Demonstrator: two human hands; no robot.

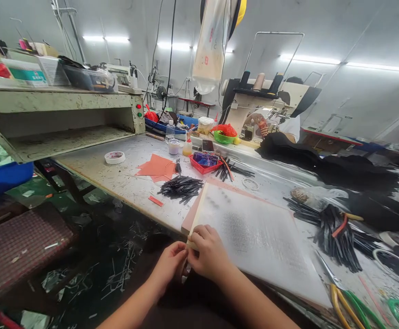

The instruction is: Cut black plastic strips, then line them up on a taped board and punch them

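Note:
A long cream strip (199, 208) runs along the left edge of a cutting board topped with a cloudy, grey-smudged sheet (264, 228). At the strip's near end, my left hand (170, 264) is closed, thumb and forefinger pinched together. Right beside it, my right hand (210, 253) has its fingers curled over the same end, at the board's near left corner. The two hands nearly touch. What lies between the fingertips is mostly hidden. Left of the board lies a pile of short black strips (181, 187), with a small orange strip (156, 201) near it.
Orange sheets (156, 167) and a tape roll (115, 157) lie further left. A red tray (204, 163) stands behind the board. Black strip bundles (336, 237) and scissors (339, 292) are at right. A person's hand (254, 119) shows behind the sewing machine (264, 103).

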